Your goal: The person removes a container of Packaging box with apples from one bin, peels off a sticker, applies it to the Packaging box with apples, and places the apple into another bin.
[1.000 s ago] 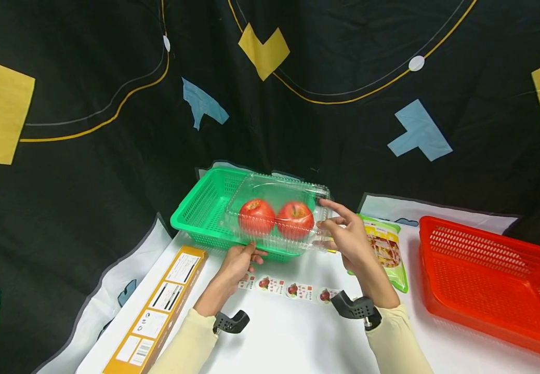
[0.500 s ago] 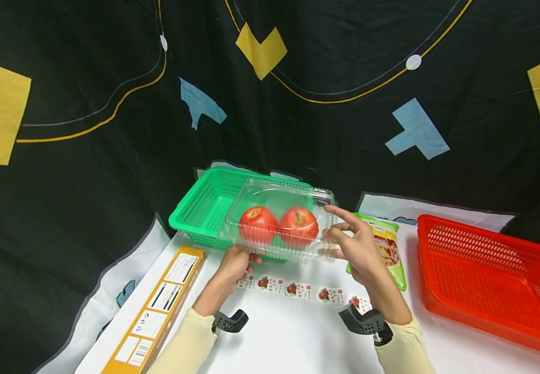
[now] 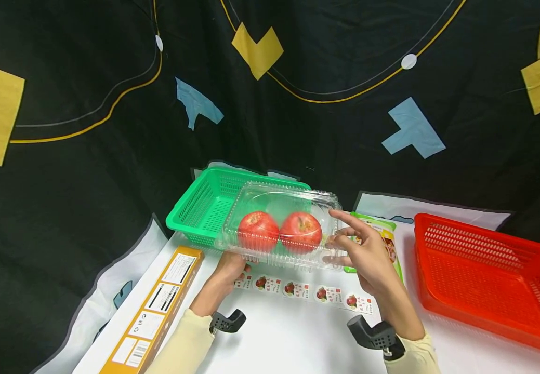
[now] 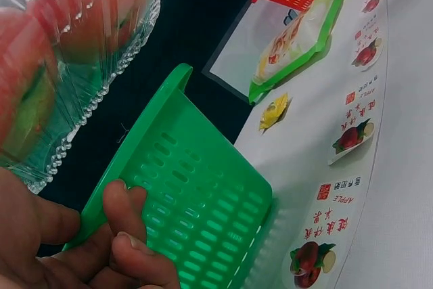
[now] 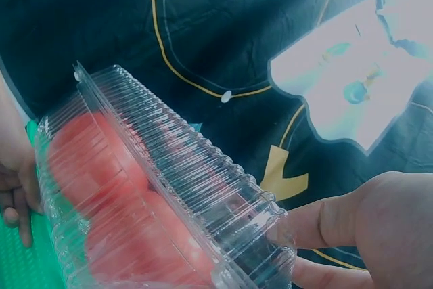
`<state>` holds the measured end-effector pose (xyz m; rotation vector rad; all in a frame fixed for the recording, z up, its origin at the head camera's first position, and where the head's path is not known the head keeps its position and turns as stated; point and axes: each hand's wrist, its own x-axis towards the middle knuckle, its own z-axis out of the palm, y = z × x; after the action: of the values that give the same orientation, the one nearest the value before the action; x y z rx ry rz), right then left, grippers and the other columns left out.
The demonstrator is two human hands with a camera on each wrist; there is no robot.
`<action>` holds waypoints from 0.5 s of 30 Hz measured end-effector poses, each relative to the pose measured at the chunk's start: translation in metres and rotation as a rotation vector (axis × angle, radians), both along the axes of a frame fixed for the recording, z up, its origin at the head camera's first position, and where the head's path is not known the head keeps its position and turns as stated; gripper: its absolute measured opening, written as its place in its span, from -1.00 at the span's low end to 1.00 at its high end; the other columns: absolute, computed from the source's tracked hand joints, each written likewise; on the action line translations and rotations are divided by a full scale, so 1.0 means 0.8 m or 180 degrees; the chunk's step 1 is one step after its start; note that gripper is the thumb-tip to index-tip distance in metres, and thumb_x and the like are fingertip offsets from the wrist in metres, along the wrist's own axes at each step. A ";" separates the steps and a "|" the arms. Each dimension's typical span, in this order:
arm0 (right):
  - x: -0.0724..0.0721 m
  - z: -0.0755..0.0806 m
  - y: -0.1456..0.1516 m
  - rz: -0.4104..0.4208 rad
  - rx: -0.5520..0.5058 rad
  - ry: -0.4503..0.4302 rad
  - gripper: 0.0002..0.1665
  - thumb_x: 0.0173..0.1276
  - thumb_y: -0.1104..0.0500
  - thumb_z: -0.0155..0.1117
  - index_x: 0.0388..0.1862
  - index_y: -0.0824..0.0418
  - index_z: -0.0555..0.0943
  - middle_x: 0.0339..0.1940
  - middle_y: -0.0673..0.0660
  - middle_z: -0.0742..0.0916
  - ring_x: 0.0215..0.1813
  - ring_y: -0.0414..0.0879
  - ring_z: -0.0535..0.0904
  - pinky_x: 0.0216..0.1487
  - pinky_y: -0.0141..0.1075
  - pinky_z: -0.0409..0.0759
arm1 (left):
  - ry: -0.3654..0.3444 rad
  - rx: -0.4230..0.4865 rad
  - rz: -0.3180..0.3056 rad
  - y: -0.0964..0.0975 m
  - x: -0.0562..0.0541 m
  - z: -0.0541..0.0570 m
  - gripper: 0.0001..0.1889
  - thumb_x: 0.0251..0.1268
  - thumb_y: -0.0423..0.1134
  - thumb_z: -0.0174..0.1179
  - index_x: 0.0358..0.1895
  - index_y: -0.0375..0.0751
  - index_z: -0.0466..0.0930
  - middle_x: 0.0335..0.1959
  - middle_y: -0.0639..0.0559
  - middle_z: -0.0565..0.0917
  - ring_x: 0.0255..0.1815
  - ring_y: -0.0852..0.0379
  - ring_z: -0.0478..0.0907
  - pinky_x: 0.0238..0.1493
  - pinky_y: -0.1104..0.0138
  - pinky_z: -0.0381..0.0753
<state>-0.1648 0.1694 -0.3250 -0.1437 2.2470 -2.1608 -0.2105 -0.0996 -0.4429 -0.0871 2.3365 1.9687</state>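
Observation:
A clear plastic clamshell box holding two red apples hangs tilted over the green basket. My right hand grips the box's right end, thumb and fingers on its edge, as the right wrist view also shows. Below the box's left front corner, my left hand is partly hidden in the head view. The left wrist view shows that hand's curled fingers holding the green basket's rim. Apples and box appear close above that hand there.
A strip of apple labels lies on the white table. To the right are a green-edged food packet and a red basket. A long orange box lies at left; a small yellow packet sits near the food packet.
The clamshell box with the apples has moved slightly right and nearer in my right hand. My left hand stays at the green basket's rim, now more covered by the box.

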 end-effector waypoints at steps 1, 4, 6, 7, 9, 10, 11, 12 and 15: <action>0.001 0.000 0.000 -0.0011 -0.0004 0.0001 -0.43 0.41 0.38 0.06 0.40 0.19 0.43 -0.04 0.34 0.44 -0.05 0.19 0.59 -0.24 -0.02 0.67 | -0.0005 0.0007 0.0009 0.000 0.000 0.000 -0.71 0.59 -0.06 -0.14 -0.17 -0.17 0.46 -0.55 -0.07 0.44 -0.61 0.13 0.35 -0.61 0.33 0.31; 0.003 -0.001 0.000 -0.0018 -0.0024 0.0003 -0.43 0.41 0.39 0.06 0.40 0.20 0.43 -0.06 0.35 0.45 -0.05 0.20 0.58 -0.24 -0.02 0.67 | -0.0003 0.0050 0.0025 0.000 0.001 0.000 -0.73 0.57 -0.07 -0.11 -0.24 -0.16 0.46 -0.60 -0.01 0.41 -0.62 0.13 0.33 -0.60 0.33 0.30; 0.005 -0.001 0.001 -0.0024 -0.0015 -0.0002 -0.43 0.40 0.40 0.07 0.39 0.21 0.43 -0.06 0.35 0.44 -0.05 0.21 0.59 -0.24 -0.02 0.67 | 0.0003 0.0067 0.0038 0.001 0.002 0.000 -0.74 0.56 -0.07 -0.09 -0.29 -0.13 0.44 -0.62 0.02 0.39 -0.61 0.14 0.33 -0.59 0.33 0.30; 0.007 -0.001 0.001 -0.0032 -0.0001 -0.0002 -0.43 0.40 0.40 0.07 0.39 0.21 0.43 -0.07 0.35 0.44 -0.05 0.22 0.58 -0.24 -0.02 0.67 | 0.0009 0.0079 0.0044 0.001 0.003 0.000 -0.74 0.55 -0.07 -0.07 -0.32 -0.12 0.43 -0.63 0.02 0.39 -0.61 0.14 0.32 -0.58 0.32 0.29; 0.009 0.000 0.002 -0.0038 0.0021 -0.0009 -0.43 0.40 0.40 0.07 0.39 0.21 0.43 -0.06 0.36 0.44 -0.05 0.24 0.58 -0.23 -0.02 0.67 | 0.0020 0.0095 0.0050 0.001 0.004 0.000 -0.74 0.52 -0.08 -0.04 -0.36 -0.11 0.42 -0.63 0.03 0.39 -0.61 0.14 0.31 -0.57 0.31 0.30; 0.011 0.000 0.002 -0.0045 0.0040 -0.0014 -0.43 0.40 0.40 0.08 0.39 0.20 0.43 -0.05 0.35 0.44 -0.05 0.24 0.58 -0.23 -0.02 0.67 | 0.0021 0.0097 0.0054 0.002 0.005 0.000 -0.75 0.51 -0.10 -0.02 -0.37 -0.11 0.43 -0.63 0.02 0.39 -0.60 0.13 0.31 -0.56 0.31 0.30; 0.012 0.000 0.002 -0.0056 0.0061 -0.0024 -0.43 0.40 0.39 0.08 0.40 0.19 0.43 -0.05 0.35 0.44 -0.05 0.22 0.58 -0.22 -0.03 0.67 | 0.0027 0.0089 0.0054 0.002 0.005 0.000 -0.76 0.49 -0.11 -0.01 -0.37 -0.11 0.42 -0.62 0.02 0.39 -0.59 0.13 0.32 -0.55 0.31 0.31; 0.014 0.001 0.003 -0.0066 0.0082 -0.0024 -0.43 0.41 0.38 0.09 0.40 0.19 0.43 -0.04 0.34 0.44 -0.05 0.20 0.58 -0.22 -0.04 0.67 | 0.0035 0.0096 0.0055 0.002 0.006 0.000 -0.78 0.48 -0.13 0.01 -0.37 -0.12 0.43 -0.61 0.02 0.40 -0.58 0.13 0.32 -0.54 0.31 0.31; 0.018 0.002 0.004 -0.0082 0.0103 -0.0030 -0.42 0.41 0.39 0.09 0.41 0.19 0.42 -0.04 0.34 0.44 -0.05 0.17 0.59 -0.22 -0.04 0.67 | 0.0025 0.0114 0.0060 0.001 0.008 -0.001 -0.83 0.44 -0.20 0.05 -0.38 -0.11 0.42 -0.56 0.04 0.39 -0.52 0.13 0.32 -0.49 0.33 0.33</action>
<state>-0.1502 0.1724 -0.3235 -0.1041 2.2900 -2.1316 -0.2042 -0.0991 -0.4433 -0.0995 2.3125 2.0222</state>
